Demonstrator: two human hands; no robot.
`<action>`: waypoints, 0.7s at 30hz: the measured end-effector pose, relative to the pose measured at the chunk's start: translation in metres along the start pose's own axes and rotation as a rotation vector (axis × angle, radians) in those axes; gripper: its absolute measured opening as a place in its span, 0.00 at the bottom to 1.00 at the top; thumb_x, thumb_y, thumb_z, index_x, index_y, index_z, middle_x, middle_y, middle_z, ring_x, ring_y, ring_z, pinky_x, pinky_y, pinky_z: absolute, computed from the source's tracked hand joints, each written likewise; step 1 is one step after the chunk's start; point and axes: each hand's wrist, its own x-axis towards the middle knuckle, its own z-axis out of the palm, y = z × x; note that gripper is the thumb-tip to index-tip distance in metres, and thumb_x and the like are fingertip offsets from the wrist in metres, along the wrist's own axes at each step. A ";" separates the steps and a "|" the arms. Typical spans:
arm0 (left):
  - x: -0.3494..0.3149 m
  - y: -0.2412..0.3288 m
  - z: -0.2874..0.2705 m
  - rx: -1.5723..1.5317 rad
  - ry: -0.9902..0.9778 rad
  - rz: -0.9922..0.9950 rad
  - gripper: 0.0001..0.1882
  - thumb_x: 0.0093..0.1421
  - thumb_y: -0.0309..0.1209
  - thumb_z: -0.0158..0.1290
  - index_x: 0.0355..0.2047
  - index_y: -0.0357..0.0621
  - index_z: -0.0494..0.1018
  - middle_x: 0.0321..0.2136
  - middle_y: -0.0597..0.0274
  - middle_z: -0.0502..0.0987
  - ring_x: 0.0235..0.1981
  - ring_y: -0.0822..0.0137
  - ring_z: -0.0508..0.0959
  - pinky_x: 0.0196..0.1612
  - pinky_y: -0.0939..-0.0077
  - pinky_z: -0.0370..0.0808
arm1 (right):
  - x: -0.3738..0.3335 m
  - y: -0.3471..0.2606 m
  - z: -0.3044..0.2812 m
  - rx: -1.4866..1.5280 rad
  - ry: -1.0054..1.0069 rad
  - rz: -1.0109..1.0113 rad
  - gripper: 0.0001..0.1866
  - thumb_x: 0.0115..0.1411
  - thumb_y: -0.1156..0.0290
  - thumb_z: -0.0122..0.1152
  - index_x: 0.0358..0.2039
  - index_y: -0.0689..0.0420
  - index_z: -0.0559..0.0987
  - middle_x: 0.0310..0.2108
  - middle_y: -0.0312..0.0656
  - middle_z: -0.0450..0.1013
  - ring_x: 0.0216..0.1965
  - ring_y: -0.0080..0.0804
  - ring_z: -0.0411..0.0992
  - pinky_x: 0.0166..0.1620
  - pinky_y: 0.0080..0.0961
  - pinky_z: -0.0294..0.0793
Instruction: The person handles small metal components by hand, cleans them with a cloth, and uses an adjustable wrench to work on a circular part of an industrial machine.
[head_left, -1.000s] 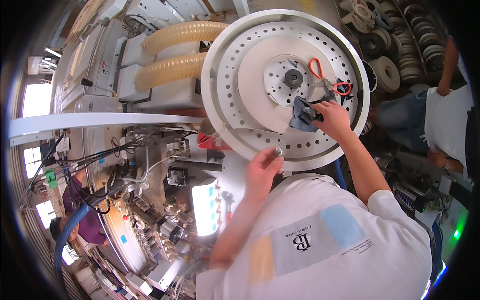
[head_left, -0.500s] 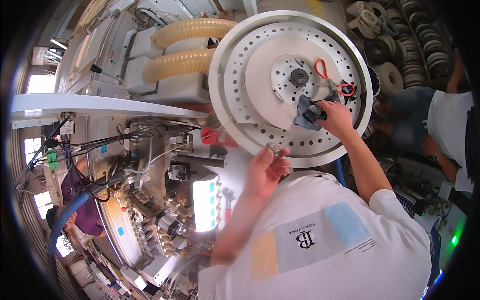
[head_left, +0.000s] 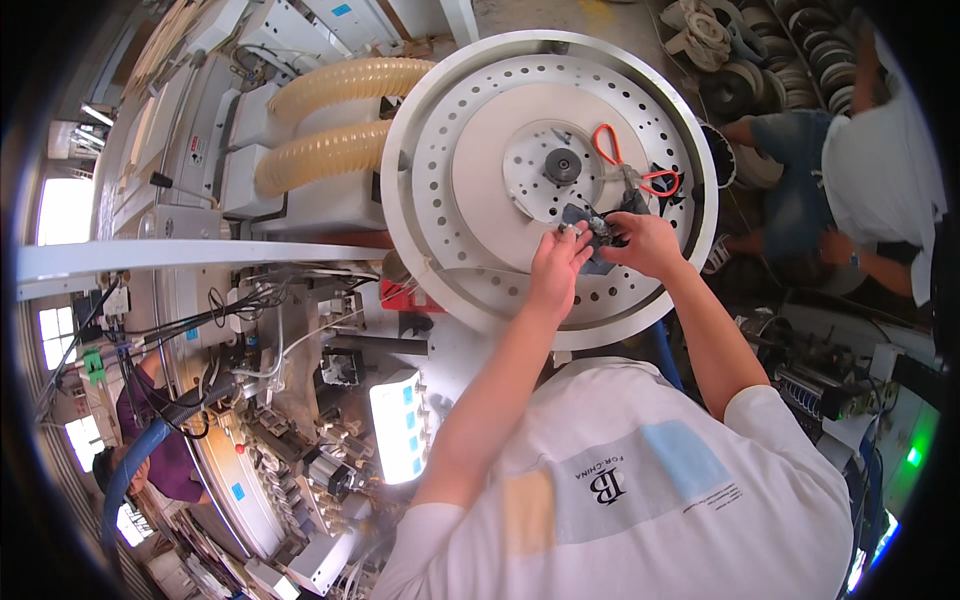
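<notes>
A large white round reel [head_left: 437,165] with rings of holes lies in front of me, a dark hub [head_left: 562,167] at its centre. On its near right part is a crumpled dark sheet [head_left: 598,267], cloth or plastic, with small metal pieces [head_left: 601,228] on it. Between the fingertips of my left hand [head_left: 560,264] is a small silvery metal piece [head_left: 568,231], held at the sheet's left edge. My right hand [head_left: 645,243] is at the right of the pile, fingers curled and pinched; what they hold is hidden. Scissors [head_left: 606,146] with orange-red handles lie just beyond it.
Two ribbed yellowish hoses [head_left: 345,90] run to a machine at the left. A white beam [head_left: 200,257] crosses toward the reel. One person [head_left: 885,160] is at the right, another in purple [head_left: 165,450] at the far left. Stacked rolls [head_left: 790,70] stand at the back right.
My left hand has moved forward and right with the metal piece, from the reel's near rim to the dark sheet. My right hand stays at the sheet. The view has shifted slightly.
</notes>
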 end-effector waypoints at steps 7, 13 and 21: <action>0.012 -0.014 0.000 0.177 0.043 -0.007 0.21 0.75 0.36 0.43 0.62 0.36 0.60 0.64 0.49 0.67 0.65 0.57 0.69 0.67 0.57 0.64 | 0.004 0.040 0.005 0.677 -0.092 0.182 0.33 0.52 0.57 0.72 0.57 0.59 0.79 0.39 0.40 0.83 0.39 0.26 0.80 0.41 0.26 0.77; 0.012 0.006 0.003 0.286 0.046 0.016 0.21 0.75 0.38 0.43 0.60 0.37 0.61 0.58 0.50 0.74 0.57 0.59 0.76 0.62 0.58 0.69 | -0.001 0.072 -0.013 1.256 -0.261 0.072 0.36 0.57 0.59 0.68 0.62 0.67 0.72 0.39 0.37 0.78 0.37 0.25 0.74 0.44 0.22 0.71; 0.042 -0.003 0.055 0.547 0.094 0.298 0.14 0.76 0.35 0.44 0.51 0.36 0.61 0.36 0.59 0.75 0.36 0.70 0.76 0.41 0.73 0.75 | -0.009 0.030 -0.018 1.252 -0.375 0.034 0.29 0.53 0.68 0.72 0.55 0.62 0.74 0.44 0.38 0.79 0.40 0.25 0.79 0.41 0.20 0.73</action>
